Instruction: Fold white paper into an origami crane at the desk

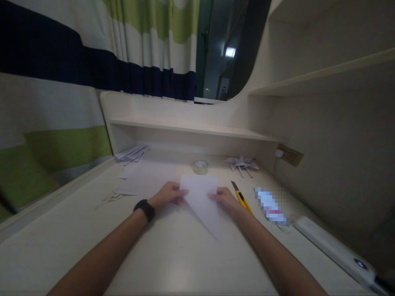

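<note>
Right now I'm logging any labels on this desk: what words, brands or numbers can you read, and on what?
None can be read.
Tube right of the knife: its print is blurred out.
Paper under both hands: blank.
Tape roll, white bar, wall socket: no legible marks.

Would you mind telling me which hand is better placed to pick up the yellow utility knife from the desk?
Probably the right hand. It rests on the right edge of the folded paper, with the yellow utility knife lying just beside it. The left hand presses the paper's far side and would have to cross over.
</note>
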A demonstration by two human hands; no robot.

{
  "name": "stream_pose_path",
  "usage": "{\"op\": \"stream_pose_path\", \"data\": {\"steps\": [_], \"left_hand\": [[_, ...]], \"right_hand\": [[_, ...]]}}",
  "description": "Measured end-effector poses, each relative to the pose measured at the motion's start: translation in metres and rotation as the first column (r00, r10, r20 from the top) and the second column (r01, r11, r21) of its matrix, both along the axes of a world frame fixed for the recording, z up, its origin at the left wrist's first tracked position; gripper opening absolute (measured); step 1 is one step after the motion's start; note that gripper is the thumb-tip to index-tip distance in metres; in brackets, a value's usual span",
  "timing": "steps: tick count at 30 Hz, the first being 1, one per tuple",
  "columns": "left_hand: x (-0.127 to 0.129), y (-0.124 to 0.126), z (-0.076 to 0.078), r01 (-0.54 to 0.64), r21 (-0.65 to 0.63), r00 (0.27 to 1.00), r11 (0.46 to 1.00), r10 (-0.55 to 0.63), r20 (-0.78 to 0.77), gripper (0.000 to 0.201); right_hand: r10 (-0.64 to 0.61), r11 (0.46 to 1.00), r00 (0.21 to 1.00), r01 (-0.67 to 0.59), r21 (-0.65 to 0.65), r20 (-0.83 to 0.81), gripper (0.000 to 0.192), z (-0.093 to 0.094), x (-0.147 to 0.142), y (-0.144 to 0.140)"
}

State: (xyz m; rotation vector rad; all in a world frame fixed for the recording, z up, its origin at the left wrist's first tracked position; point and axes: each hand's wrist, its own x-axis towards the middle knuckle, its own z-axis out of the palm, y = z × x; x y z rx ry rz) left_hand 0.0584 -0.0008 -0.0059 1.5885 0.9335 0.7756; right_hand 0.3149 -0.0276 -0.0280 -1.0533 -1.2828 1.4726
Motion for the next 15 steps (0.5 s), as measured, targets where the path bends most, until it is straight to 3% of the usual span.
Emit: {"op": "stream_pose_path", "data": {"steps": [7,15], "left_hand": [[-0.0002,0.0016,-0.0022,0.005,0.015,1.000,1.000,-0.005,-0.005,0.039],[-0.0002,0.0027,-0.0090,0.040,-0.040,0.995,0.998,-0.036,0.090,0.033]], "right_hand": [[0.015,1.000,1.000,-0.015,0.011,0.000,0.037,0.0001,0.0004,0.0002],[-0.021,1.000,0.998,0.021,-0.005,-0.052,0.031,0.0033,-0.0013,-0.0023]]}}
